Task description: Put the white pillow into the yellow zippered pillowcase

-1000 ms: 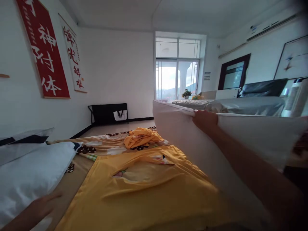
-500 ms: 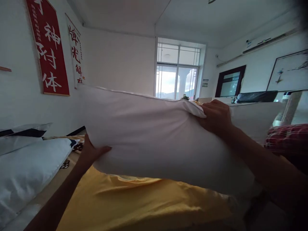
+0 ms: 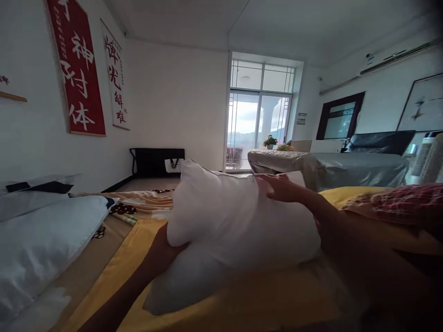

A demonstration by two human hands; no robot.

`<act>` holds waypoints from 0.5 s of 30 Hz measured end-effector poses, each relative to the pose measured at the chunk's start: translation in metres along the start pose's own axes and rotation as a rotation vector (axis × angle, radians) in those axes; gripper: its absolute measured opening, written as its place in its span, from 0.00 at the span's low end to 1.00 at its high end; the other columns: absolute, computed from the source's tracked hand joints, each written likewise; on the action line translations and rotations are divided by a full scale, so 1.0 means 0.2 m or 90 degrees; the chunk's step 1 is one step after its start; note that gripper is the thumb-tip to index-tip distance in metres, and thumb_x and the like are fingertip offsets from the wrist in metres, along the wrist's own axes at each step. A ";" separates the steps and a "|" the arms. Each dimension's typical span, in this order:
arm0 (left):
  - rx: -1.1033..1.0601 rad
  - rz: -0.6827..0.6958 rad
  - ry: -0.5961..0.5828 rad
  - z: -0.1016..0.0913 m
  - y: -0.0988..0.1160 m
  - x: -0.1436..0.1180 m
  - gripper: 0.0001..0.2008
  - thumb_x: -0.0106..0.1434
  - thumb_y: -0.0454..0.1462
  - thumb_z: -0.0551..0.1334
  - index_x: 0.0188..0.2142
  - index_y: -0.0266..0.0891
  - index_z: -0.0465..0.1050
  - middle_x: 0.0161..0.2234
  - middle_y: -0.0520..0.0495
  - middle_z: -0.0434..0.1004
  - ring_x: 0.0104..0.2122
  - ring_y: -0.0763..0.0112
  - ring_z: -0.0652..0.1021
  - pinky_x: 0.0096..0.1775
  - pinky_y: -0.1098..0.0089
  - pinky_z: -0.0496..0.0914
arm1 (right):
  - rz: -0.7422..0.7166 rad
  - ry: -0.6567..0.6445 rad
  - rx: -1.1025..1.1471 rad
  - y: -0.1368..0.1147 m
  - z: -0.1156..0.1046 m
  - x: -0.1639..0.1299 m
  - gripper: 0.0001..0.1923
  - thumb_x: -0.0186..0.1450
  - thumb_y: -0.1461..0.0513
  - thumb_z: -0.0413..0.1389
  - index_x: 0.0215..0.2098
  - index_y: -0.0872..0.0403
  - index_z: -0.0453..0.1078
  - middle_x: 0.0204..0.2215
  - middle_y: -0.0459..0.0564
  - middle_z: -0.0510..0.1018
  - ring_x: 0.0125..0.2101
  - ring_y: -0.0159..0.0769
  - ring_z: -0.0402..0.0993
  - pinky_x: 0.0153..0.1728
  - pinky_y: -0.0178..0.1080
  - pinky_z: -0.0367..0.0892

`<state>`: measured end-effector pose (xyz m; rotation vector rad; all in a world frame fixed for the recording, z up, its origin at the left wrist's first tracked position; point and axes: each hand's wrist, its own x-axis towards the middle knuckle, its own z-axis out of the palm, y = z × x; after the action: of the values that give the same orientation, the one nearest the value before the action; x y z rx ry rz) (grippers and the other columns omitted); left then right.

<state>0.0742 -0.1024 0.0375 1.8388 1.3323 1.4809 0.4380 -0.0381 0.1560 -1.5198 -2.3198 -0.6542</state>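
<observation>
I find both hands engaged with one article, a white pillow [image 3: 224, 226], positioned between them over a yellow cloth [image 3: 136, 242]. The left hand [image 3: 166, 251] has its side: the thumb lies on the near face and the fingers pass out of sight behind, which I read as a pinch on the padding. The right hand [image 3: 282, 188] lies along the top edge, fingers extended over it; whether it clasps the fabric or merely presses on it, I cannot tell.

I judge the two-sided hold to suit the article: it is soft and creases between the hands, so support at one place alone would probably let it sag. The left hand appears to steady the side while the right governs the top. Whether any weight rests on the yellow cloth is not determinable from this view.

That cloth lies spread beneath the hands, over patterned bedding [image 3: 110, 228] visible to the left of the left hand. Further left, a second pillow [image 3: 48, 244] lies well apart, placed where it does not obstruct either hand. To the right of the right hand, I note a red checked cloth [image 3: 408, 203] heaped beside a yellow bundle [image 3: 348, 196].
</observation>
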 end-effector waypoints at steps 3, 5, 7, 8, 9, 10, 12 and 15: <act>0.012 0.024 -0.049 0.00 0.04 -0.02 0.17 0.46 0.42 0.65 0.36 0.36 0.74 0.37 0.41 0.81 0.37 0.56 0.79 0.38 0.63 0.74 | -0.150 0.082 0.250 -0.29 -0.14 0.11 0.35 0.66 0.49 0.48 0.67 0.50 0.47 0.64 0.55 0.58 0.61 0.44 0.57 0.55 0.49 0.58; 0.018 0.024 -0.075 -0.02 0.06 -0.03 0.14 0.48 0.42 0.65 0.33 0.37 0.75 0.34 0.42 0.81 0.35 0.56 0.79 0.35 0.64 0.73 | -0.185 0.109 0.339 -0.50 -0.22 0.20 0.33 0.69 0.45 0.41 0.67 0.48 0.47 0.64 0.53 0.57 0.61 0.42 0.57 0.58 0.49 0.54; 0.028 0.010 -0.075 -0.04 0.04 -0.04 0.15 0.48 0.43 0.65 0.33 0.36 0.75 0.33 0.42 0.81 0.35 0.56 0.79 0.34 0.64 0.73 | -0.204 0.076 0.356 -0.67 -0.24 0.30 0.32 0.69 0.43 0.36 0.63 0.48 0.56 0.60 0.53 0.65 0.58 0.43 0.61 0.60 0.52 0.47; 0.035 -0.003 -0.065 -0.04 0.01 -0.04 0.16 0.47 0.44 0.65 0.33 0.36 0.75 0.34 0.41 0.81 0.35 0.56 0.79 0.35 0.64 0.73 | -0.209 0.037 0.362 -0.73 -0.22 0.35 0.33 0.69 0.42 0.34 0.58 0.49 0.62 0.56 0.53 0.70 0.55 0.44 0.64 0.59 0.53 0.47; 0.043 -0.018 -0.054 -0.05 -0.03 -0.04 0.17 0.47 0.44 0.66 0.34 0.36 0.75 0.35 0.41 0.81 0.36 0.55 0.79 0.36 0.63 0.74 | -0.214 -0.002 0.368 -0.78 -0.19 0.39 0.35 0.68 0.40 0.32 0.53 0.51 0.68 0.51 0.53 0.74 0.52 0.44 0.67 0.58 0.52 0.49; 0.049 -0.034 -0.045 -0.07 -0.08 -0.04 0.19 0.46 0.44 0.67 0.35 0.35 0.75 0.36 0.40 0.81 0.37 0.55 0.79 0.38 0.62 0.74 | -0.222 -0.034 0.378 -0.83 -0.14 0.42 0.37 0.68 0.40 0.30 0.47 0.52 0.71 0.46 0.53 0.76 0.49 0.43 0.69 0.55 0.51 0.52; 0.049 -0.070 -0.040 -0.10 -0.22 -0.03 0.24 0.43 0.45 0.69 0.39 0.35 0.74 0.40 0.39 0.80 0.41 0.53 0.78 0.41 0.61 0.74 | -0.249 -0.052 0.389 -0.90 -0.02 0.44 0.39 0.67 0.39 0.28 0.39 0.55 0.72 0.40 0.53 0.78 0.42 0.41 0.72 0.49 0.47 0.57; 0.015 -0.117 -0.026 -0.13 -0.46 0.01 0.32 0.38 0.45 0.72 0.43 0.35 0.72 0.46 0.37 0.77 0.46 0.52 0.76 0.47 0.58 0.72 | -0.299 0.018 0.343 -1.01 0.16 0.38 0.38 0.66 0.38 0.33 0.36 0.57 0.70 0.36 0.54 0.77 0.39 0.40 0.71 0.45 0.45 0.58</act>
<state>0.0122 -0.0653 -0.0250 1.7002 1.4624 1.3317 0.2229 -0.0304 0.1229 -0.7351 -2.5625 -0.1120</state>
